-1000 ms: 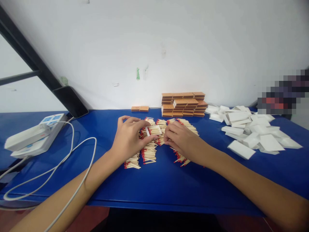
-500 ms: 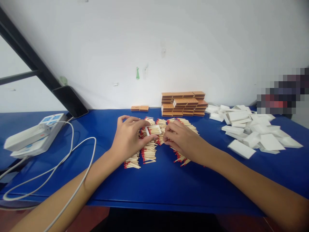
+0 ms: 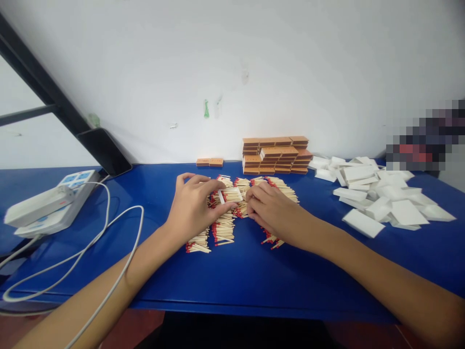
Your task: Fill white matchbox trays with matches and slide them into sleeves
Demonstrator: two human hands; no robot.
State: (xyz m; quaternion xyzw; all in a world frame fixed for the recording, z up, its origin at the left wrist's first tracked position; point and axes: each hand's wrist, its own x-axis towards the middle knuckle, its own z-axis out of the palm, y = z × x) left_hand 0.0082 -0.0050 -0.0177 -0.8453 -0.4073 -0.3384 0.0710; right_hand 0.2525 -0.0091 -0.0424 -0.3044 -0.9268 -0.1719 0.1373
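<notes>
A heap of red-tipped matchsticks [image 3: 222, 228] lies in rows on the blue table [image 3: 232, 276]. My left hand [image 3: 192, 208] pinches a small white matchbox tray [image 3: 230, 195] between thumb and fingers, just above the heap. My right hand [image 3: 272, 208] rests on the matches right beside the tray, its fingers curled and pinched over some sticks; what exactly they hold is hidden. Both hands almost touch at the tray.
A stack of brown matchbox sleeves [image 3: 276, 155] stands against the wall, with two more sleeves [image 3: 209, 162] left of it. White trays [image 3: 378, 196] are piled at the right. A power strip [image 3: 47, 203] with white cables [image 3: 109, 232] and a dark phone [image 3: 105, 151] sit left.
Hardly anything has moved. My right hand has crept a little to the left, closer to the tray. My left hand keeps its hold on the tray.
</notes>
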